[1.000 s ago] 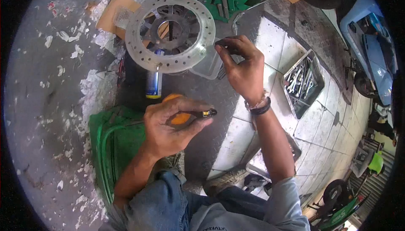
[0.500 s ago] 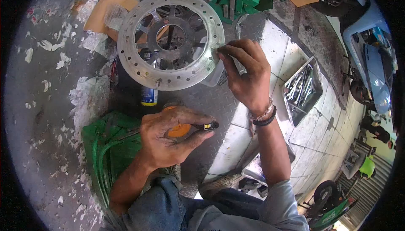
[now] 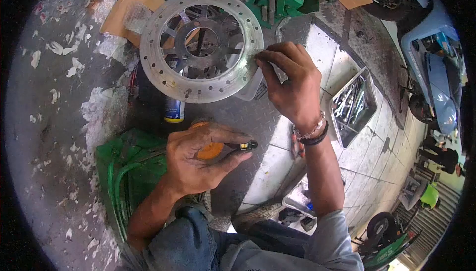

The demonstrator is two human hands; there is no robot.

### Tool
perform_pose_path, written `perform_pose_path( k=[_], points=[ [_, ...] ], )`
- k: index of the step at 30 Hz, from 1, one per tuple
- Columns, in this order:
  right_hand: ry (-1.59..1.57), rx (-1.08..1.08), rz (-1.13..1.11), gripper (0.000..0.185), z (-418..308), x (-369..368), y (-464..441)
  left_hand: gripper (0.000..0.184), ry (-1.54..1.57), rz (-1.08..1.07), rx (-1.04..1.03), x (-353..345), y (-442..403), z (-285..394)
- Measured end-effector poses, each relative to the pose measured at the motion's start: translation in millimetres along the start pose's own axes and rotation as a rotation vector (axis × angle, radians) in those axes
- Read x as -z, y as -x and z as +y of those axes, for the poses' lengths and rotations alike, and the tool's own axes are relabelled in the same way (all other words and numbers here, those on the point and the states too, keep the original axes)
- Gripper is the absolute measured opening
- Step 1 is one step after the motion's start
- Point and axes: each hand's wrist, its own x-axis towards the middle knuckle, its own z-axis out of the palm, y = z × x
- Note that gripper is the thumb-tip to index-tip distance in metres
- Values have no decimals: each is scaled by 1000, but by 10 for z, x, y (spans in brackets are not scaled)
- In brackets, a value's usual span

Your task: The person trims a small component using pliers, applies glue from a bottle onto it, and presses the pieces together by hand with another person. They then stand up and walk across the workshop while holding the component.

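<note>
My right hand (image 3: 293,80) pinches the right rim of a drilled brake disc (image 3: 157,75) between thumb and fingers. The metal ring faces me, and things behind it show through its openings. Lower down, my left hand (image 3: 201,159) is closed, with a small black piece with a yellow patch (image 3: 246,145) between thumb and fingertips; its exact kind I cannot make out. An orange round object (image 3: 210,150) shows behind my left hand, partly hidden. A can with a yellow base (image 3: 174,110) stands behind the disc's lower edge.
A tray (image 3: 349,135) of wrenches lies on the white tiles at right. Green metal toolboxes (image 3: 277,3) stand at the top, a green metal case (image 3: 111,159) at lower left. Cardboard (image 3: 121,16) lies upper left. A blue motorcycle (image 3: 439,80) stands far right.
The disc has tilted slightly, its lower edge a little higher. My right hand has shifted slightly and keeps its pinch. The black piece in my left hand has turned a little.
</note>
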Motion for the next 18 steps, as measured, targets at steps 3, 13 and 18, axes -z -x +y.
perform_pose_path(
  k=[3,13,18],
  points=[
    [4,-22,-2,14,-29,25,-10,26,3,-36,-7,17,-14,17],
    [-71,-103,-13,15,-27,87,-32,25,-56,-54,-43,41,-36,20],
    [114,103,-125,12,10,146,-115,24,-42,-49,-31,25,-48,46]
  ],
)
